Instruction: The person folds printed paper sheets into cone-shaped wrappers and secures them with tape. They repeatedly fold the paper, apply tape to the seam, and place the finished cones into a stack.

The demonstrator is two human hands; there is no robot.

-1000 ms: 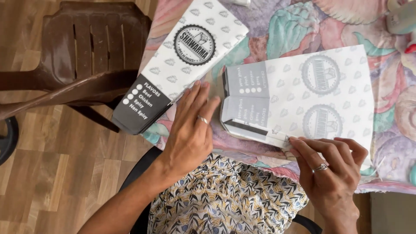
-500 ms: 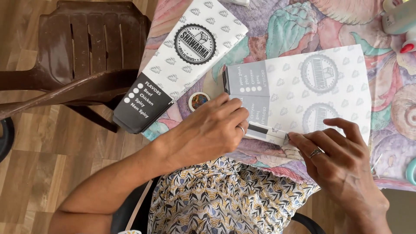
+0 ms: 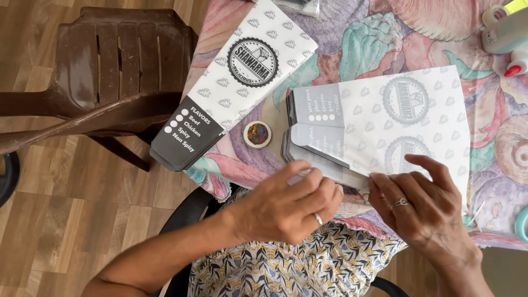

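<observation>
Pinching flat printed paper sleeve (image 3: pixel 385 129) edge: left hand (image 3: pixel 286 206), right hand (image 3: pixel 423 209); glossy finish.

A: Landmark: small round tin (image 3: pixel 257 134) on table (image 3: pixel 352 38). Left of it?
B: Folded sleeve (image 3: pixel 231 82), overhanging table edge; chair (image 3: pixel 104 82) beyond.
A: Right?
B: Stack of flat sleeves (image 3: pixel 396 126); both hands (image 3: pixel 286 206) (image 3: pixel 421 212) at its near edge. Glue bottle (image 3: pixel 509 36) far right, behind.

A home workspace: a floral tablecloth (image 3: pixel 352 38), brown plastic chair (image 3: pixel 110 71) and wood-look floor (image 3: pixel 55 231) frame stacked paper food sleeves (image 3: pixel 385 126).
</observation>
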